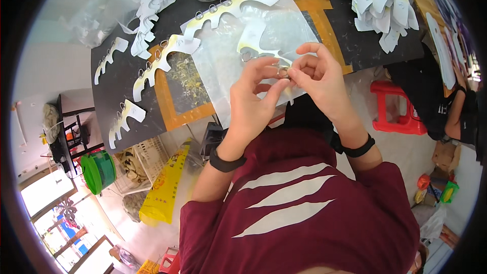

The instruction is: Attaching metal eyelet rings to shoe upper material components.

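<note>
Between both hands (pixel 284 78), fingertips pinch a small metal ring (pixel 282 72).

Dark worktable (pixel 127 78) edged with orange tape (pixel 167 101); pale floor (pixel 401 144) below — red plastic stool (pixel 398 109) at right; bright daylit window (pixel 45 193) lower left.

Maroon white-slashed shirt, black wristbands

Both forearms enter from below, bare, converging over chest height. Black band on each wrist. Left hand (pixel 253 96) raised, palm turned inward, fingers curled, thumb and forefinger pinched at the tips. Right hand (pixel 317 78) opposite, knuckles up, fingers bent, thumb and forefinger likewise pinched. Fingertips of both hands meeting at one point, touching. Elbows bent, held close to torso.
</note>
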`<action>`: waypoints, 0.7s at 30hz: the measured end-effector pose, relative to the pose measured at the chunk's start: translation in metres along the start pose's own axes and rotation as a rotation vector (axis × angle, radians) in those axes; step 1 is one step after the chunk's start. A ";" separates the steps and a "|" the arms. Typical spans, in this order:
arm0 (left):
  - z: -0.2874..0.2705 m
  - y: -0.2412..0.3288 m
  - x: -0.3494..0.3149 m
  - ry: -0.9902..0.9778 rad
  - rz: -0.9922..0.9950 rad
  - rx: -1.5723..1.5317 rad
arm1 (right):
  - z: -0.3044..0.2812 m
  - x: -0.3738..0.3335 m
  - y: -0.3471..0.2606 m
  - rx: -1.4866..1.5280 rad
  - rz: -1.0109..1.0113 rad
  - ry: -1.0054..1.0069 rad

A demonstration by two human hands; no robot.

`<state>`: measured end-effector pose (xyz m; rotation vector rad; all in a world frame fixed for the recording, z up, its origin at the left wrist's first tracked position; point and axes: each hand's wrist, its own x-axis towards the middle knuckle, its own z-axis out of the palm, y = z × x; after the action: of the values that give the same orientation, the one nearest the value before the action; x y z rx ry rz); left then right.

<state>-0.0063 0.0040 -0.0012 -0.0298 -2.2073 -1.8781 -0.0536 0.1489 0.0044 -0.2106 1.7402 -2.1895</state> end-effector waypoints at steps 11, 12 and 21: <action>0.014 -0.017 -0.007 0.210 -0.482 -0.769 | 0.019 -0.004 0.020 -0.372 -0.309 0.110; 0.013 -0.016 -0.006 0.210 -0.486 -0.768 | 0.019 -0.006 0.021 -0.472 -0.368 0.147; 0.009 -0.007 -0.003 0.245 -0.259 -0.228 | 0.007 -0.011 0.019 -0.168 -0.131 0.065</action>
<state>-0.0056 0.0119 -0.0094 0.4415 -1.9007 -2.1279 -0.0376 0.1423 -0.0109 -0.3056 2.0014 -2.1611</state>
